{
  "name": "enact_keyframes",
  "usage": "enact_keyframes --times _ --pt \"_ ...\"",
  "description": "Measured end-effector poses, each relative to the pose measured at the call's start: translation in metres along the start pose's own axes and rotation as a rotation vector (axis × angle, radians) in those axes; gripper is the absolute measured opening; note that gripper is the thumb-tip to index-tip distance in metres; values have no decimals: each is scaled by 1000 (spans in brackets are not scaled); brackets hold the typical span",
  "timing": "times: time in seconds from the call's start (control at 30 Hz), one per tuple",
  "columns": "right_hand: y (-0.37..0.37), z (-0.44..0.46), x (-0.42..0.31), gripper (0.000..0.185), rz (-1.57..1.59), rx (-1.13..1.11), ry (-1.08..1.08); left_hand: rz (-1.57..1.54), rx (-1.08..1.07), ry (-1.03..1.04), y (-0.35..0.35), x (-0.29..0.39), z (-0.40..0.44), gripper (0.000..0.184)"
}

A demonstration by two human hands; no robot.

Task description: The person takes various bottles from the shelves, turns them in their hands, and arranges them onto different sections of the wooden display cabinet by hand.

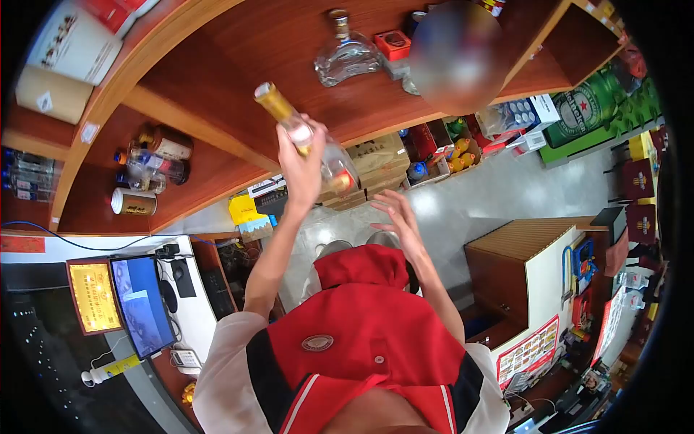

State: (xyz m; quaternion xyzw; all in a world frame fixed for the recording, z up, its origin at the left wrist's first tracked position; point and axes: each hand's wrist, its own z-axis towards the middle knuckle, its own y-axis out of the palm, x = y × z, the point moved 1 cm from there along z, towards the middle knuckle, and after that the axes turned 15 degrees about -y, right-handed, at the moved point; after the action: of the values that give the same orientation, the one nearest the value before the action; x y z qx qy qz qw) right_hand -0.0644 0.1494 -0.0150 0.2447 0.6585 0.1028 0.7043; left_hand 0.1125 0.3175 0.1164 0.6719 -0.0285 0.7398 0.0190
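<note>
My left hand (300,170) is wrapped around the neck of a clear glass liquor bottle (336,166) with a gold cap and a red mark near its base. The bottle is tilted, its cap toward the wooden shelf (238,43) and its base toward me. My right hand (399,220) is just beyond the bottle's base, apart from it, with fingers spread and nothing in them. On the shelf ahead stands another clear glass bottle (348,58), wide-bodied with a gold-topped neck. Beside it is a small red box (392,45).
Several bottles and a white canister (134,202) occupy the left compartment. Cardboard cartons (379,159) are below the shelf. A monitor (144,304) and telephone (186,359) are on the left, a wood-topped cabinet (520,242) on the right. A blurred round patch covers part of the upper shelf.
</note>
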Motion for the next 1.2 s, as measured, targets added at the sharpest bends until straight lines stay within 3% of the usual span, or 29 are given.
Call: enact_keyframes --times 0.07,0.3,0.57,0.9,1.03,1.2 --pt "-26 -4 -16 44 -134 49 -32 136 125 69 13 -13 35 33" --pt "-108 -26 -28 38 -185 214 23 344 342 187 7 -65 154 36" --pt "-136 -37 -29 31 -232 350 -1 516 528 281 -38 -96 227 38" --pt "-135 -20 -27 27 -218 297 31 569 701 281 -50 -96 244 46" --pt "-136 -20 -28 26 -218 275 72 521 714 101 -46 -91 238 57" --pt "-141 -21 -27 26 -224 244 106 597 726 220 -46 -83 236 69"
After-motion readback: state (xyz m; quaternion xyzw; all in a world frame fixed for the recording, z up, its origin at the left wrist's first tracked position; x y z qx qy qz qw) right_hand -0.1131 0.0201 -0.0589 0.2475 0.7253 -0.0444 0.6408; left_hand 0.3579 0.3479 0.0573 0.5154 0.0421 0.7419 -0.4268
